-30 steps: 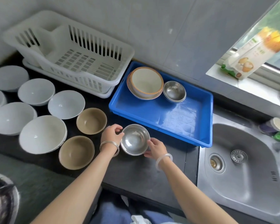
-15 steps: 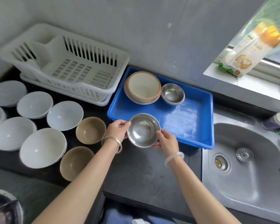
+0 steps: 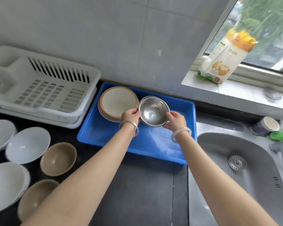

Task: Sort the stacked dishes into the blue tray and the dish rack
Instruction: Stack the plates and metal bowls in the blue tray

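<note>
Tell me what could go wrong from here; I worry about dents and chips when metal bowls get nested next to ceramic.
1. The steel bowl is pinched only at its rim by the left hand and right hand; a slip could drop it onto the steel bowl beneath.
2. Its left edge sits close to the orange-rimmed bowl stack in the blue tray; lowering it off-centre might knock that rim.

Left hand and right hand outstretched, fingers pinching.
</note>
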Tool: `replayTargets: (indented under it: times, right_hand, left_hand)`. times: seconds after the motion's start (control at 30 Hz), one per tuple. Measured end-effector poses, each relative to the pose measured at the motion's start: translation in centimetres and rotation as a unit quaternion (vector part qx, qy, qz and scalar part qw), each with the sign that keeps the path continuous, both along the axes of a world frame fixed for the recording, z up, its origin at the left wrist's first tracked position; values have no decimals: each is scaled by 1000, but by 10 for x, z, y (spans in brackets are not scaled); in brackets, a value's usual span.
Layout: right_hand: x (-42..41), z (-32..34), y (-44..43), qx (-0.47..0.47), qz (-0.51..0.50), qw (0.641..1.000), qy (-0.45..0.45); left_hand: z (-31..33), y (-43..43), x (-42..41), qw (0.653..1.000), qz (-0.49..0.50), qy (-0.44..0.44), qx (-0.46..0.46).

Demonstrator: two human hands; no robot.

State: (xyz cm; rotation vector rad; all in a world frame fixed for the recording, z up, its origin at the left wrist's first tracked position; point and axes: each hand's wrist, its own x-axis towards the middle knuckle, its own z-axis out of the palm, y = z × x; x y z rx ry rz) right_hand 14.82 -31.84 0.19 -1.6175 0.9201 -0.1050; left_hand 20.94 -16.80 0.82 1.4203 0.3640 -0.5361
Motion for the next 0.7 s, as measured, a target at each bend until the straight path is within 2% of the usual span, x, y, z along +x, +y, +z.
replayTargets:
  times: [0.1,0.23,0.47,0.7]
  right_hand:
    - [23,-7,-15,-17,-1,1000,12]
    - [44,-16,-28,-43,3,999,29]
    - [63,-37,-39,-98,27,994,51]
    - [65,-51,-39,-184,63,979,63]
  left_hand:
    - [-13,-21,15,1000,4,-16,22]
    - [-27,-39,26,993,-22,-57,96]
    - [-39,-59,31,956,-70,-126,256]
    - [-49,-66,22,935,-78,-154,310]
